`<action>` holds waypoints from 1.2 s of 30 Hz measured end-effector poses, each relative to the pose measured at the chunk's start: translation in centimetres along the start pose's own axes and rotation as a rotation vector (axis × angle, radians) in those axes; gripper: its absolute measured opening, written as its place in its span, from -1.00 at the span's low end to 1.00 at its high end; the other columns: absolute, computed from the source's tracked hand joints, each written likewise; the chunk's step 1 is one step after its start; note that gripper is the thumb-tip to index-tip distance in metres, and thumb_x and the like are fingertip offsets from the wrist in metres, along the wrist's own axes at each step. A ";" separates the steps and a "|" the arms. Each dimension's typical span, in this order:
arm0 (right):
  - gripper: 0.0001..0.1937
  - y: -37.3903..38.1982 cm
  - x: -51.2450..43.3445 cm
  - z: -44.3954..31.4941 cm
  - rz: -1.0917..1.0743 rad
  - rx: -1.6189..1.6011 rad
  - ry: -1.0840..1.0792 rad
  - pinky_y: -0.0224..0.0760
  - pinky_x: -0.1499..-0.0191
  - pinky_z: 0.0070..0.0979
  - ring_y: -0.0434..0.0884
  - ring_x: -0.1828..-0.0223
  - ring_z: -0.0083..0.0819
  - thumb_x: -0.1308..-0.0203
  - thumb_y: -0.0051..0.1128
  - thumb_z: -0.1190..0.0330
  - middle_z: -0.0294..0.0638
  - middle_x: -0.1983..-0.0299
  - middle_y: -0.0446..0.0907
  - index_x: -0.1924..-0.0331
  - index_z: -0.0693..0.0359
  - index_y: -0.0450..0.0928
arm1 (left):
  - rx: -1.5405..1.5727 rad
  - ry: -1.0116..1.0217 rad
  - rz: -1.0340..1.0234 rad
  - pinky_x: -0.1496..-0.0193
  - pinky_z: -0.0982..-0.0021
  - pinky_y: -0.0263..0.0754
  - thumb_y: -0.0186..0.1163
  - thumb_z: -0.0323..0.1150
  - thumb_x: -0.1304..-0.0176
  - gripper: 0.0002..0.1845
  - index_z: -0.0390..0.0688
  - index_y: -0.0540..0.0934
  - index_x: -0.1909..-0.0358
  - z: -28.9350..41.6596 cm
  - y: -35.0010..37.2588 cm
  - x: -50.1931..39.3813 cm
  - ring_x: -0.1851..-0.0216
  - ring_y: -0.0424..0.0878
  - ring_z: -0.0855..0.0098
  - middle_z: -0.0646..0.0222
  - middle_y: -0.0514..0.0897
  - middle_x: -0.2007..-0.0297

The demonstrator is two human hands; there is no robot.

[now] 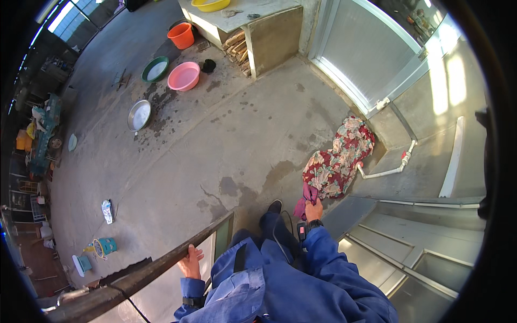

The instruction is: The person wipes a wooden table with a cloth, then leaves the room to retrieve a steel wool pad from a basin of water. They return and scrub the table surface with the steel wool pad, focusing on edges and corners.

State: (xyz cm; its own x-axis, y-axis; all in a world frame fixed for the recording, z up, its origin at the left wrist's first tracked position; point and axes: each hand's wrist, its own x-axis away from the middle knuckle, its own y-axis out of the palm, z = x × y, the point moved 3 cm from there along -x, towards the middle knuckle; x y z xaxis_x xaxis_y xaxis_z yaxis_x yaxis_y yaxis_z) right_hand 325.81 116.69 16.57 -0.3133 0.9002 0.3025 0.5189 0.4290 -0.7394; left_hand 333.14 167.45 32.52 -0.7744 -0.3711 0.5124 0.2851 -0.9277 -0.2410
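My right hand point(314, 210) grips a bunched magenta cloth point(310, 193), which hangs down toward the floor. Just beyond it, a red floral fabric point(339, 157) lies draped over something on the floor by the wall; what is underneath is hidden. My left hand point(192, 262) rests against the edge of a long dark wooden rail point(161, 264), its fingers apart. That rail appears to top a door-like panel point(208, 254) with a pale frame. One dark shoe point(275, 206) shows on the concrete floor between my arms.
A white pipe point(381, 174) with red valves runs along the right wall, near a metal-framed door point(367, 52). Farther off stand a pink basin point(183, 76), a green basin point(155, 69), a metal basin point(139, 116) and an orange bucket point(181, 36). Firewood point(238, 48) fills a concrete counter's opening.
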 end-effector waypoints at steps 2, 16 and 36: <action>-0.34 0.2 -3.6 -2.7 -0.061 0.041 0.003 0.41 -0.31 -0.09 0.59 -0.22 0.20 -0.10 0.28 0.14 0.24 -0.15 0.64 -0.27 0.34 0.52 | 0.008 -0.080 0.033 0.30 0.29 0.75 0.34 -0.21 -0.39 -0.60 -0.33 0.54 -0.02 0.4 0.5 1.8 0.28 0.77 0.25 0.16 0.68 0.26; -0.56 10.4 -21.8 -29.7 -0.258 0.087 -0.488 0.53 -0.06 -0.09 0.70 0.06 0.13 -0.11 0.26 0.21 0.16 0.16 0.73 -0.02 0.30 0.62 | -0.020 -0.640 0.379 0.21 0.16 0.65 0.33 -0.14 -0.34 -0.58 -0.13 0.54 -0.12 -7.1 7.3 5.5 0.04 0.71 0.17 0.16 0.67 0.00; -0.66 -0.1 -54.5 -37.2 -0.241 -0.036 -0.255 0.55 0.02 -0.18 0.73 0.17 0.01 -0.11 0.28 0.28 0.09 0.25 0.73 0.06 0.28 0.64 | -0.602 -0.515 -0.210 0.31 0.14 0.57 0.17 -0.21 -0.39 -0.78 -0.14 0.65 0.21 1.9 35.3 -4.8 0.29 0.68 0.10 0.16 0.69 0.31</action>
State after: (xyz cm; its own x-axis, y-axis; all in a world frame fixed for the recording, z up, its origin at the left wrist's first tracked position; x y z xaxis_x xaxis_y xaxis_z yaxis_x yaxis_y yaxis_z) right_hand 372.41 70.35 22.49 -0.6164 0.7271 0.3023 0.4325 0.6334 -0.6417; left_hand 348.03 136.42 23.10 -0.3796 -0.3000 0.8752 -0.3028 -0.8536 -0.4239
